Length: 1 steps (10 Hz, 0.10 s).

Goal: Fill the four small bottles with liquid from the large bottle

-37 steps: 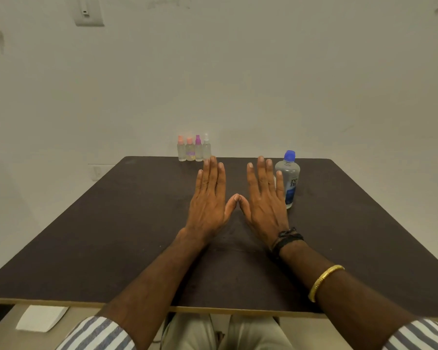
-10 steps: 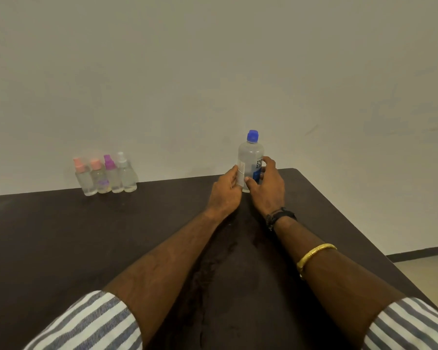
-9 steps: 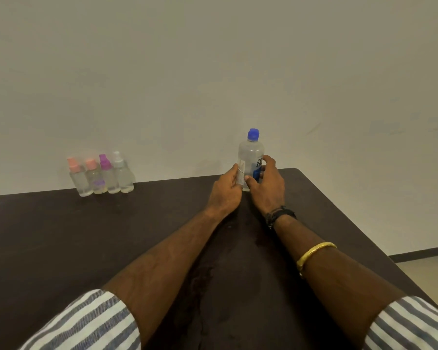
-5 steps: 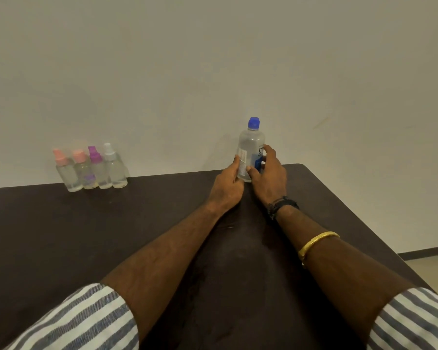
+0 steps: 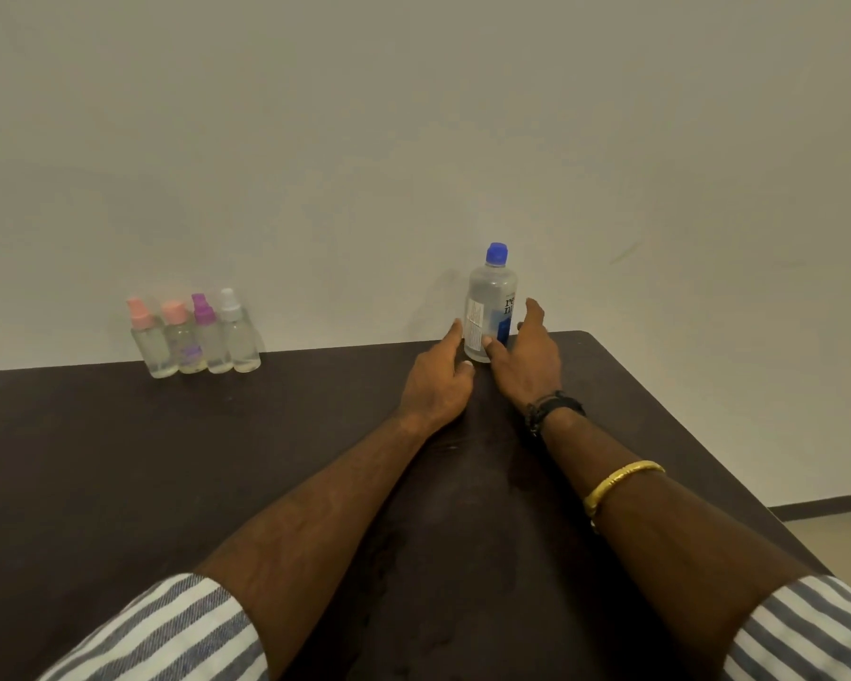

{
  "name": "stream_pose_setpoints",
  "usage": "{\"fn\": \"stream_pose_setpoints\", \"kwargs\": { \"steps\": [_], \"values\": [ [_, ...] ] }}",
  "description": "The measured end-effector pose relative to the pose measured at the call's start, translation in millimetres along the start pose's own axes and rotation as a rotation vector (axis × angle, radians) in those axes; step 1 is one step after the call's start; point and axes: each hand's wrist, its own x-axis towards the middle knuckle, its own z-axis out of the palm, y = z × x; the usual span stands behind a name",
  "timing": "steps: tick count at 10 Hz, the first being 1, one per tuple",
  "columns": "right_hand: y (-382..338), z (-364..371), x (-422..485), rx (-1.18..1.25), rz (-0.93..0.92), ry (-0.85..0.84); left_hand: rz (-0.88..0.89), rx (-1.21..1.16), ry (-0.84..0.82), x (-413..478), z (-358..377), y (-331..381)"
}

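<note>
So, nearest the camera: striped sleeves (image 5: 168, 631) at the table's (image 5: 119, 459) near edge, with both forearms reaching out across the dark top. The right forearm has a gold bangle (image 5: 620, 476), plus a black wristband (image 5: 553, 407) further up. At the far edge, close to the far right corner, the large bottle (image 5: 490, 302) stands upright with its blue cap (image 5: 496, 253) on. The left hand (image 5: 436, 385) sits by its left side, forefinger out straight alongside it. The right hand (image 5: 529, 366) has its thumb on the bottle's lower front, with the other fingers loose and spread to the right. The four small bottles (image 5: 195, 336) are lined up tight along the far edge, well off to the left, all capped.
</note>
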Motion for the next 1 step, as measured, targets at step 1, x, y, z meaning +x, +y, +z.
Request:
{"fn": "stream_pose_setpoints", "kwargs": {
  "steps": [1],
  "values": [
    [-4.6, -0.1, -10.6, -0.007, -0.004, 0.015, 0.025, 0.055, 0.08, -15.5, -7.8, 4.6]
  ]
}}
